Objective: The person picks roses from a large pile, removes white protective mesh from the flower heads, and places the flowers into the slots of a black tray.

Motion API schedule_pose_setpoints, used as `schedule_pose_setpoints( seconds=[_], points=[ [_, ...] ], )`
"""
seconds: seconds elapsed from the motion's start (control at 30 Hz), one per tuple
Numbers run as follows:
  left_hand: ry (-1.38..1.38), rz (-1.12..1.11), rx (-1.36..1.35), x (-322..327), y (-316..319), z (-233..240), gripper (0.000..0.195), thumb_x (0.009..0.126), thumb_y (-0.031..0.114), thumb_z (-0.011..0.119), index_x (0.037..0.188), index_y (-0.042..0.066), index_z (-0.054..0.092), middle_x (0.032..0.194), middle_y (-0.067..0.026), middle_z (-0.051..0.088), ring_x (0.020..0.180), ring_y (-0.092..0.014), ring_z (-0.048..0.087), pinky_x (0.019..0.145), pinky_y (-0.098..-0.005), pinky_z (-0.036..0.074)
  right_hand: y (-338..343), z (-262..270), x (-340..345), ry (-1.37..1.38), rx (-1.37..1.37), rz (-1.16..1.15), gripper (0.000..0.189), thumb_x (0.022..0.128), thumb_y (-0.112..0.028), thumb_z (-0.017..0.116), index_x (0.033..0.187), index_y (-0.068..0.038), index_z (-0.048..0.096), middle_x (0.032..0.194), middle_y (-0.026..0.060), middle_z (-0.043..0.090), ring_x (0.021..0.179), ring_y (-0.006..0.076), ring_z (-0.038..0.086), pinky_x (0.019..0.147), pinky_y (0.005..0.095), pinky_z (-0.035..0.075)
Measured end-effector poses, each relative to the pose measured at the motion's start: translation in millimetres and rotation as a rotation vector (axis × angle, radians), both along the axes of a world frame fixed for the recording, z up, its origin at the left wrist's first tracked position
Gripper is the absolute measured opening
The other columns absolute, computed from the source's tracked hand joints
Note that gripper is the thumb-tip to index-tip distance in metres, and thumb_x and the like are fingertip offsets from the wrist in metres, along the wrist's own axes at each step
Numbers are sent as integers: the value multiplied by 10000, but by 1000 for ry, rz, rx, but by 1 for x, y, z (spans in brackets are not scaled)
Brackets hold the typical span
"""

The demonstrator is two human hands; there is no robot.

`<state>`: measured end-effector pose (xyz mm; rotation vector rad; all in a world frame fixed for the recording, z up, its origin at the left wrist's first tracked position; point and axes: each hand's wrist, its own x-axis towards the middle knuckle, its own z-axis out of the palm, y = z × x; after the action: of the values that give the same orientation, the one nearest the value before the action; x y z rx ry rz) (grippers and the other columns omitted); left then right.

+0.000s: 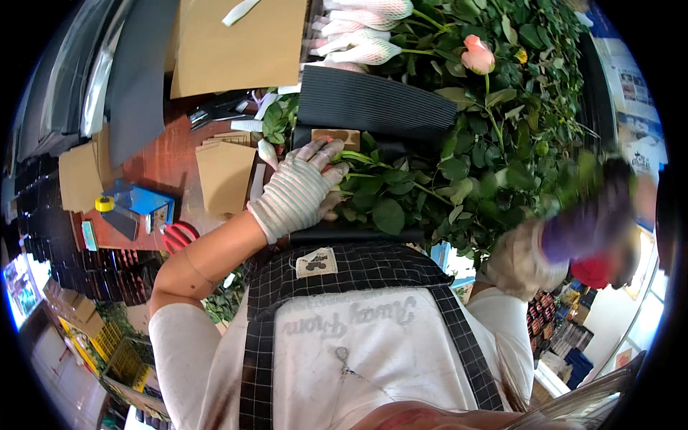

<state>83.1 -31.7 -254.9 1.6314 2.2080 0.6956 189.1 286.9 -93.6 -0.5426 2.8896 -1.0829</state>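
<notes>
My left hand [303, 183], in a striped knit glove, lies on rose heads at the near end of green stems [371, 161], beside a small piece of brown cardboard [344, 140]. At the right my right hand [596, 226], blurred, wears a purple and dark glove with a pale sleeve cover; what it holds, if anything, is unclear amid blurred leaves. Black corrugated sheet [376, 99] lies just beyond the left hand. Further off are several rose heads in white mesh sleeves [371, 51] and a pink rose [478, 55] without one.
Brown cardboard sheets [236, 48] and smaller cardboard pieces [226, 174] lie to the left. Near them are red-handled scissors [178, 236], a blue box [153, 201] and a yellow tape measure [105, 203]. Dense rose foliage [543, 70] spreads along the right.
</notes>
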Motion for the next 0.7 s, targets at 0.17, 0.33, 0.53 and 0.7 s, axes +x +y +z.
schedule_pose_setpoints(
  seconds=[0.17, 0.33, 0.53, 0.7],
  points=[
    [65, -8, -71, 4, -3, -2, 494, 761, 308, 666, 1190, 78, 583, 1371, -164, 453, 1235, -378, 429, 1028, -508, 335, -114, -68, -11, 218, 296, -238, 407, 734, -34, 605, 1131, -123, 637, 934, 96, 634, 781, 300, 615, 701, 394, 510],
    [74, -27, 14, 5, 0, -2, 539, 740, 322, 682, 1191, 44, 580, 1321, -197, 490, 1236, -375, 434, 1031, -484, 344, -115, -151, -25, 251, 637, -299, 471, 726, -51, 611, 1173, -197, 626, 935, 15, 594, 791, 233, 598, 685, 362, 497],
    [87, -69, -22, 4, 1, -4, 623, 706, 360, 711, 1219, 47, 550, 1367, -184, 443, 1254, -369, 419, 1031, -484, 342, -115, -181, -31, 161, 691, -258, 484, 742, -65, 588, 1209, -193, 600, 945, 18, 592, 806, 232, 598, 692, 376, 497],
    [56, -88, -41, -5, 4, 1, 672, 646, 390, 755, 1216, 92, 557, 1387, -144, 413, 1294, -368, 373, 1037, -525, 316, -123, -149, -28, 5, 779, -165, 463, 788, -95, 576, 1250, -101, 548, 1187, 95, 556, 980, 261, 581, 833, 395, 467]
  ],
)
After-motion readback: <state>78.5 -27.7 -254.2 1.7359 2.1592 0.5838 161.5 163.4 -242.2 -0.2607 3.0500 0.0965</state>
